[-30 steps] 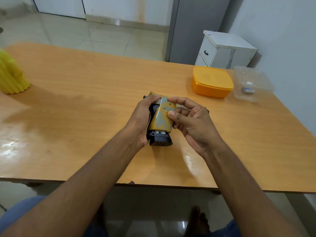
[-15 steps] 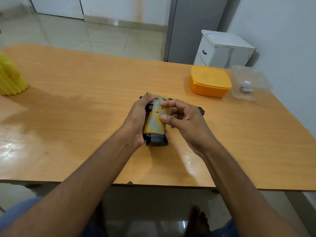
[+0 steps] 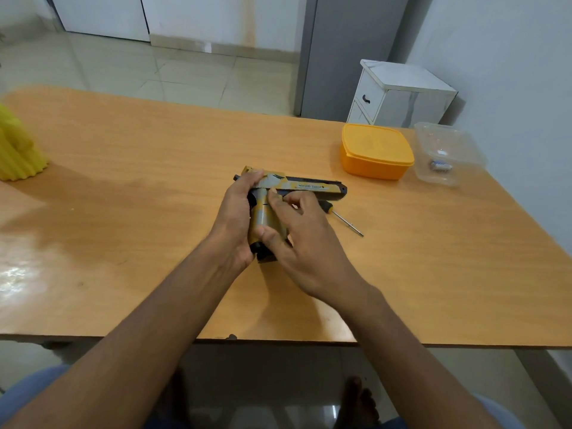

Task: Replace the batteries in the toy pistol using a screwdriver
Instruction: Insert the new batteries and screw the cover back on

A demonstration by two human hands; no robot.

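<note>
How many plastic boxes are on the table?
2. The orange plastic box with its lid on sits at the wooden table's far right; the clear plastic box stands just right of it, near the corner.

toy pistol (image 3: 306, 186): yellow-grey, on its side, barrel right | screwdriver (image 3: 346, 218): flat on table, just beside

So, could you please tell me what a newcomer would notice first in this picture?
Mid-table, both hands grip a yellow and black toy pistol: the left hand wraps its rear, the right hand pinches its handle. A screwdriver lies just right of them, and an orange lidded box sits at the far right.
</note>
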